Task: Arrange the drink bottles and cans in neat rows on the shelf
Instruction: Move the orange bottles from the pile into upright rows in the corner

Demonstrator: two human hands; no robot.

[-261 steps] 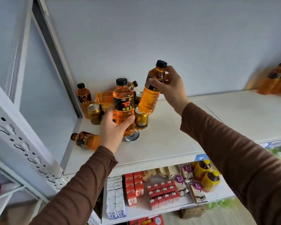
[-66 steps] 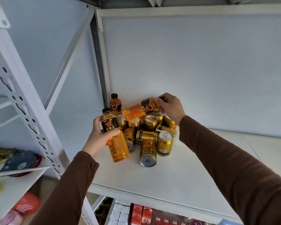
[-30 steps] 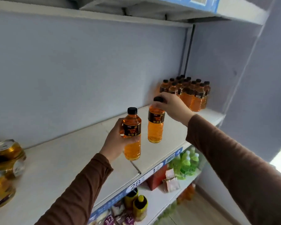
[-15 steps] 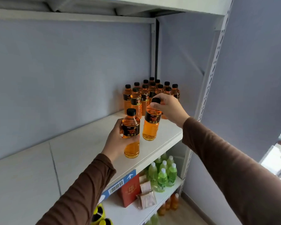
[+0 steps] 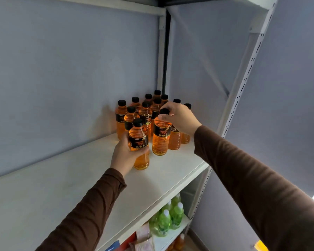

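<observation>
Left hand (image 5: 124,156) wrapped round labelled middle of near bottle (image 5: 139,144), frame centre; bottle upright, amber liquid filling it, black cap on. Whether its base touches white shelf (image 5: 65,192) cannot be told. Right hand (image 5: 179,118) pinching black cap of second bottle (image 5: 160,133), just right of first, its base at shelf level. Cluster of like amber bottles (image 5: 145,113) stood upright behind, toward back corner. Green bottles (image 5: 168,217) seen on lower shelf, bottom centre.
</observation>
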